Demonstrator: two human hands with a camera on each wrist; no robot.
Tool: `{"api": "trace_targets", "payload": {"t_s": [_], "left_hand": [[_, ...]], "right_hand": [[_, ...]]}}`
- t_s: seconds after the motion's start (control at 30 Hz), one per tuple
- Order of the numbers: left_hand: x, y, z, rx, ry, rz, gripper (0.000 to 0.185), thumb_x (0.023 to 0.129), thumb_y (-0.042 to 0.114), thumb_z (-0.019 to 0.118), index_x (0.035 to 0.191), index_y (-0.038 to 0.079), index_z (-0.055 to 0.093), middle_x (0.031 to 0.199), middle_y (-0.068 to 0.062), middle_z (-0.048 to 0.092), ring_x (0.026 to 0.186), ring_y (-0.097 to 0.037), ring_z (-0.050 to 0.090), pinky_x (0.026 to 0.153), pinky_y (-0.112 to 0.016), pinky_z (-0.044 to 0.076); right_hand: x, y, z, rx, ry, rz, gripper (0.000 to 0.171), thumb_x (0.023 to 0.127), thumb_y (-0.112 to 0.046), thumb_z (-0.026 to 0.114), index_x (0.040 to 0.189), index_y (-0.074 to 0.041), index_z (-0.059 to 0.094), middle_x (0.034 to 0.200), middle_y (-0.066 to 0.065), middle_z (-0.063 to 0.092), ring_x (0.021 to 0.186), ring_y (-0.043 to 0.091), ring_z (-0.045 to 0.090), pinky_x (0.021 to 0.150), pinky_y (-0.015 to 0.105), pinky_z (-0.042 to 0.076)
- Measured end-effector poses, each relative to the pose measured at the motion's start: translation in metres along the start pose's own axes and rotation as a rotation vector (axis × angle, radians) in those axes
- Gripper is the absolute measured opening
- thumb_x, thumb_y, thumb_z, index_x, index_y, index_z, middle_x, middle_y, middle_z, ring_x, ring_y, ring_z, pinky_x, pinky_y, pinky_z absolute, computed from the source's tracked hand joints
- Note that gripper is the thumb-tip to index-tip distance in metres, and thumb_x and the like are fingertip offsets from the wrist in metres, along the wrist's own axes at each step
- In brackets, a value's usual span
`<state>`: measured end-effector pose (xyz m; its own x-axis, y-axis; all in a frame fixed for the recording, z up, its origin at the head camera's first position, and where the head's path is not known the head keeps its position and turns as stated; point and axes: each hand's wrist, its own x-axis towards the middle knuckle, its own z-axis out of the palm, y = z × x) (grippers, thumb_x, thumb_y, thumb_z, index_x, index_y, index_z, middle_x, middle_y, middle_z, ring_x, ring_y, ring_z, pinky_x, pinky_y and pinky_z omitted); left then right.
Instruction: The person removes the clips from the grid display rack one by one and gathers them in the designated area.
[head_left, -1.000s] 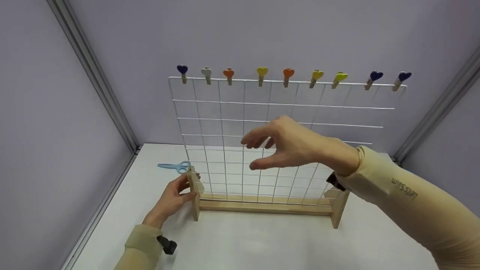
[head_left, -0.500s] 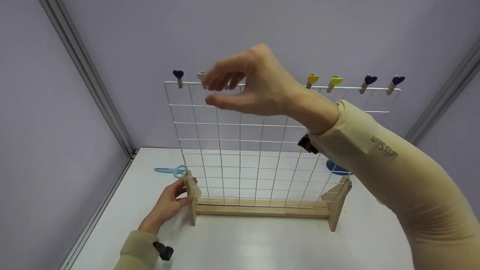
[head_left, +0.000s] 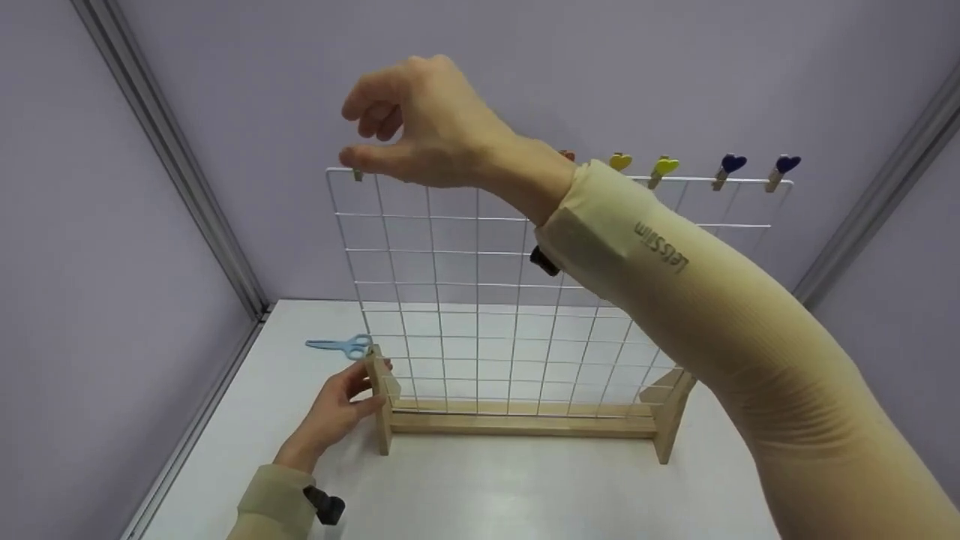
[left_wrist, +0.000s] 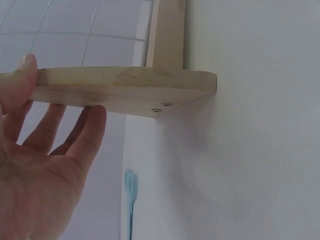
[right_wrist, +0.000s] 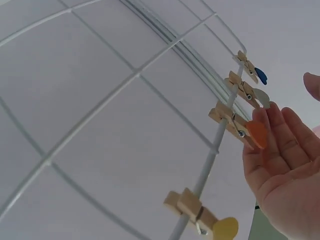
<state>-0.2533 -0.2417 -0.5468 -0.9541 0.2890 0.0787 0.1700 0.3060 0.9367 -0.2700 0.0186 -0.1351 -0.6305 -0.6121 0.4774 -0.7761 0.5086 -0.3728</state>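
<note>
A white wire grid (head_left: 478,252) stands upright in a wooden stand (head_left: 525,429). My left hand (head_left: 330,412) grips the stand's left side panel (left_wrist: 125,77), thumb on one face and fingertips against the other. At the top left corner of the grid, my right hand (head_left: 439,127) is raised with thumb and curved fingers apart, holding nothing. Wooden clothespins with hearts clip the top bar; in the right wrist view, the orange-heart (right_wrist: 257,134), white-heart (right_wrist: 261,97) and blue-heart clothespin (right_wrist: 260,76) are beside my fingers. From the head view, my hand and arm hide several of them.
Light blue scissors (head_left: 345,345) lie on the white table (head_left: 510,487), left of the stand. A yellow-heart clothespin (right_wrist: 225,228) and others sit further right along the bar. Pale walls with metal corner posts (head_left: 172,150) surround the table.
My right hand has risen and moved left, from in front of the middle of the grid to its top left corner. The left hand keeps its hold on the stand.
</note>
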Motion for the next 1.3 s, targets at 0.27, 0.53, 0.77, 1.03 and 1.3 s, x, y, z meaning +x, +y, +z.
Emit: {"api": "trace_targets", "payload": {"t_s": [0.27,0.53,0.77,1.03,1.3], "left_hand": [[0.004,0.002,0.004,0.007,-0.001,-0.006,0.062,0.106,0.001,0.072,0.165,0.009,0.055,0.173,-0.023,0.052,0.158,-0.050,0.052,0.126,-0.060,0.055],[0.001,0.003,0.000,0.012,0.010,-0.017,0.062,0.105,-0.002,0.071,0.165,0.009,0.055,0.173,-0.021,0.053,0.159,-0.048,0.053,0.127,-0.056,0.055],[-0.001,0.002,-0.001,0.006,-0.007,0.011,0.062,0.105,-0.004,0.071,0.164,0.005,0.055,0.171,-0.025,0.053,0.157,-0.052,0.053,0.124,-0.051,0.059],[-0.002,0.004,-0.001,0.017,0.008,-0.012,0.061,0.104,-0.004,0.071,0.163,0.007,0.057,0.171,-0.024,0.054,0.157,-0.050,0.054,0.125,-0.058,0.057],[-0.001,0.003,-0.002,0.019,-0.007,-0.004,0.061,0.106,-0.001,0.072,0.164,0.007,0.056,0.172,-0.023,0.053,0.158,-0.050,0.054,0.124,-0.055,0.058]], "right_hand": [[0.012,-0.001,0.005,-0.013,-0.122,0.122,0.019,0.100,-0.020,0.082,0.114,-0.008,0.087,0.106,0.000,0.090,0.087,0.004,0.081,0.088,0.016,0.064],[0.011,0.000,0.005,0.003,-0.107,0.147,0.014,0.102,-0.019,0.078,0.104,-0.013,0.091,0.099,-0.002,0.090,0.069,0.005,0.076,0.076,0.019,0.065],[0.014,-0.003,0.012,-0.008,-0.060,0.123,0.017,0.103,-0.016,0.076,0.099,-0.013,0.092,0.100,-0.001,0.090,0.079,0.003,0.077,0.080,0.016,0.064],[0.015,-0.006,0.016,-0.057,-0.036,0.116,0.018,0.103,-0.018,0.076,0.098,-0.017,0.093,0.099,-0.004,0.090,0.091,0.004,0.080,0.086,0.015,0.062],[0.012,-0.003,0.017,-0.028,0.028,0.083,0.019,0.104,-0.014,0.074,0.100,-0.015,0.093,0.100,-0.002,0.090,0.087,0.002,0.080,0.083,0.014,0.062]]}}
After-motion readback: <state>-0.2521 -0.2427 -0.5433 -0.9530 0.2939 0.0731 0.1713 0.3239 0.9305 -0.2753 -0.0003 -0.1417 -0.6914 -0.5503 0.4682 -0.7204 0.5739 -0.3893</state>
